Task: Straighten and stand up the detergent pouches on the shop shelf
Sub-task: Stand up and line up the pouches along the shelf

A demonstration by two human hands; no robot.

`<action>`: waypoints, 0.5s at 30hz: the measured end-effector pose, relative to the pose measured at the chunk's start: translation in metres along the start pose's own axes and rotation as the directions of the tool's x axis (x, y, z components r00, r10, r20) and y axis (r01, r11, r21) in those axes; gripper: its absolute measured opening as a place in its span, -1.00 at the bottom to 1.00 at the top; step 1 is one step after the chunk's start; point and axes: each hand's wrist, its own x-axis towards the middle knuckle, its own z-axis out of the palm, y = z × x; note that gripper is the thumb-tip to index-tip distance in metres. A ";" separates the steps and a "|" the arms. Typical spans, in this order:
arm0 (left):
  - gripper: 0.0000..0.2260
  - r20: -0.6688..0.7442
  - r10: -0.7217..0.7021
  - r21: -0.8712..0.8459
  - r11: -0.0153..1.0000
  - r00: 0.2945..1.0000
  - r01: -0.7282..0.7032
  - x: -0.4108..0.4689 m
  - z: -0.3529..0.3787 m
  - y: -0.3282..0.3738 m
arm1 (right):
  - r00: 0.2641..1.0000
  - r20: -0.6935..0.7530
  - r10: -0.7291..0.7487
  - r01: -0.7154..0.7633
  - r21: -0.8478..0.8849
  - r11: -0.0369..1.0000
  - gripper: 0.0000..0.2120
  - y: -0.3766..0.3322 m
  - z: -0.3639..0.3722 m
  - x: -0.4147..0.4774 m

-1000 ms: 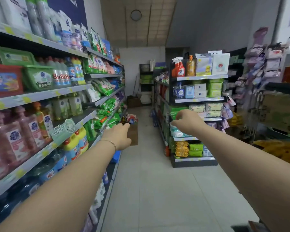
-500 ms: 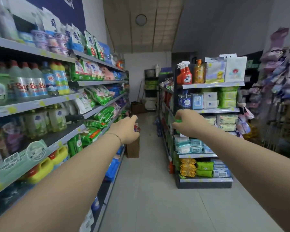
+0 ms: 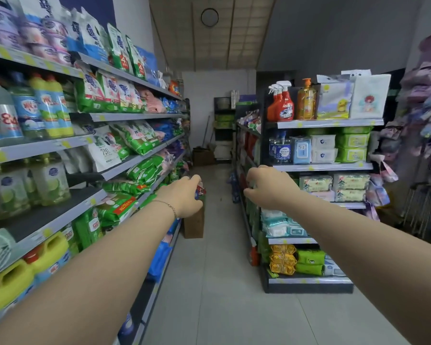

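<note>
The detergent pouches (image 3: 144, 170) are lying slumped on the left-hand shelf (image 3: 117, 169). They are green-and-white film bags, tipping forward and piling flat over one another, and a lower one with an orange label (image 3: 117, 206) is lying on its face.

They are looking soft and saggy, probably weighty enough for the contents to shift when lifted, and the glossy film is likely to be slick. Gripping both side edges near the top seam, with the base settling flat on the shelf, is probably the safest hold. Squeezing the middle would only be folding the bag.

The left hand (image 3: 182, 197) is reaching out over the aisle with its fingers loosely curled, apparently gripping nothing. The pouches are sitting at about ten o'clock from it, near but not touching. The right hand (image 3: 268, 189) is hovering at three o'clock of the left, across the aisle, with its fingers drooping and holding nothing, well apart from the pouches.
</note>
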 end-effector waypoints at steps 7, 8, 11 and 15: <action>-0.48 -0.017 0.022 0.002 1.000 1.000 -0.022 0.111 0.015 -0.034 | 0.999 0.004 -0.042 0.042 -0.095 0.995 -0.66 0.006 0.025 0.113; -0.48 -0.019 0.016 -0.010 1.000 1.000 -0.016 0.127 0.017 -0.039 | 0.999 0.006 -0.053 0.053 -0.111 0.992 -0.67 0.005 0.029 0.130; -0.48 -0.030 0.007 -0.053 0.999 1.000 -0.008 0.174 0.024 -0.055 | 0.996 0.024 -0.086 0.088 -0.165 0.982 -0.71 0.003 0.039 0.180; -0.47 -0.016 0.014 -0.049 0.999 1.000 -0.015 0.226 0.039 -0.070 | 0.996 0.029 -0.087 0.090 -0.152 0.984 -0.71 0.009 0.058 0.232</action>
